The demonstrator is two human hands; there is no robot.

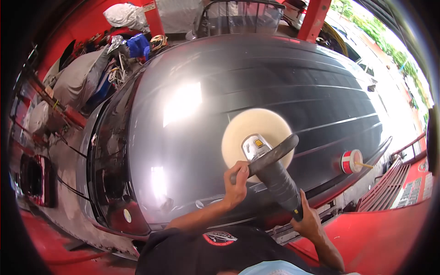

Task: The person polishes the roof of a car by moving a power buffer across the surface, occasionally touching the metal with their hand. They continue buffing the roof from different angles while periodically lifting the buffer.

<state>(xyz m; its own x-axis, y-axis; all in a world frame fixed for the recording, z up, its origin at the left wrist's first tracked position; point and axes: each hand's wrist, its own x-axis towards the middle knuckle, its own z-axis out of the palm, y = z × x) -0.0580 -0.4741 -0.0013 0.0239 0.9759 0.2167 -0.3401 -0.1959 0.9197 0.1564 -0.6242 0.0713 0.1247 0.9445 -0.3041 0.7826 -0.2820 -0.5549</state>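
A rotary polisher (277,184) with a black body and a silver head lies across the middle of the view. Its round cream pad (231,133) rests against the dark, glossy roof of a vehicle (275,68); the pad's edge looks blurred. My left hand (236,185) is closed around the left end of the curved black side handle (282,147). Around the rear end of the polisher body wraps my right hand (308,221), close to the roof's near edge. Bright light reflections show on the roof left of the pad.
A red and white tub (351,162) with a stick in it stands on the roof at right. Slatted red metal (385,185) lies beyond the near right edge. Covered vehicles (82,75) and clutter fill the left background. A red post (314,20) rises behind the roof.
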